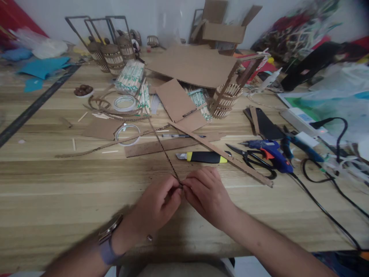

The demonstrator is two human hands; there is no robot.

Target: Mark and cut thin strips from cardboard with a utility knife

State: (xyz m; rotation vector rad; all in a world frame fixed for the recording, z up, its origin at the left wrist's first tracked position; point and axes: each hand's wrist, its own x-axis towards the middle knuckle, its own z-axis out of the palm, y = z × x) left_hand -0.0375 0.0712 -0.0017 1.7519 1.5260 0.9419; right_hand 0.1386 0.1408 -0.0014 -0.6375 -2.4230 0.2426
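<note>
Near the front middle of the table, my left hand [160, 200] and my right hand [207, 194] meet fingertip to fingertip. Both pinch the near end of a thin corrugated cardboard strip [165, 152], which runs away from me toward the tape rolls. The pinched end is mostly hidden by my fingers. Just beyond my hands lies a yellow and black utility knife [206, 157]. A longer flat cardboard strip [219, 152] slants past it to the right. Behind the knife are a pen [183, 135] and a wide cardboard strip [144, 148].
Black scissors [255, 158] and a blue glue gun [271, 152] with its cable lie to the right. Tape rolls [125, 103], packs of sticks [130, 77], a bowl of brown pieces [83, 91], stick lanterns [113, 61] and cardboard sheets [190, 65] stand farther back.
</note>
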